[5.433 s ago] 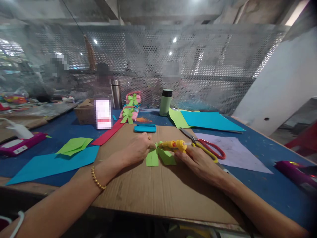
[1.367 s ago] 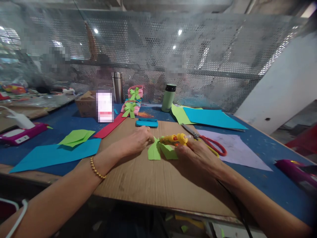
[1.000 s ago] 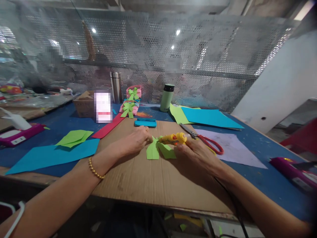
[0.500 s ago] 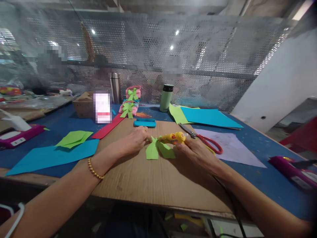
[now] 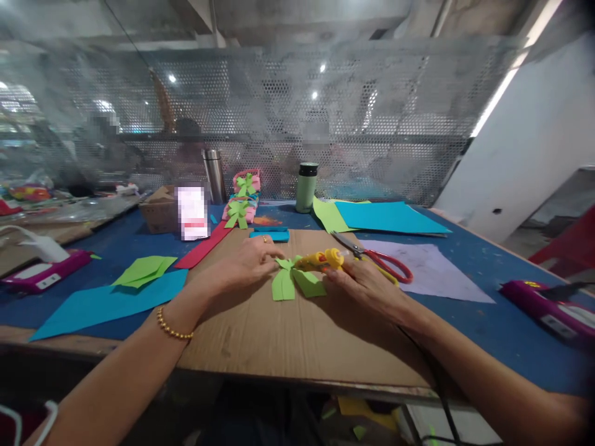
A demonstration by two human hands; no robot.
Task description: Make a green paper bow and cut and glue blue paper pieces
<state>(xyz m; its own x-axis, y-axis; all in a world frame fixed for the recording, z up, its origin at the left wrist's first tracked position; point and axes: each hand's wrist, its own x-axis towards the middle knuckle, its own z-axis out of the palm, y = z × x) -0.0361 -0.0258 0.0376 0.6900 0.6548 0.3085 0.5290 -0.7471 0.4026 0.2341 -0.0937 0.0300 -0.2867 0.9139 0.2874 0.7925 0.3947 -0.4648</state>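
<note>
On a brown cardboard sheet [image 5: 288, 337] lies a green paper bow [image 5: 292, 282] with two hanging tails. My left hand [image 5: 246, 263] is closed in a pinch on the bow's top left. A yellow glue gun [image 5: 320, 260] lies across the bow's top, nozzle pointing left at its centre, and my right hand [image 5: 360, 285] is wrapped round its handle. A black cord runs from under my right forearm to the table's front edge.
Red-handled scissors [image 5: 379, 263] lie just right of the glue gun, on white paper [image 5: 432, 272]. Cyan sheets [image 5: 109, 303] and green paper [image 5: 142, 271] lie left; finished bows on pink boxes [image 5: 242, 204], a green bottle [image 5: 305, 188] and a steel flask [image 5: 211, 175] stand behind.
Both hands have stayed at the bow, the left still pinching, the right still on the glue gun. Only the camera has shifted slightly.
</note>
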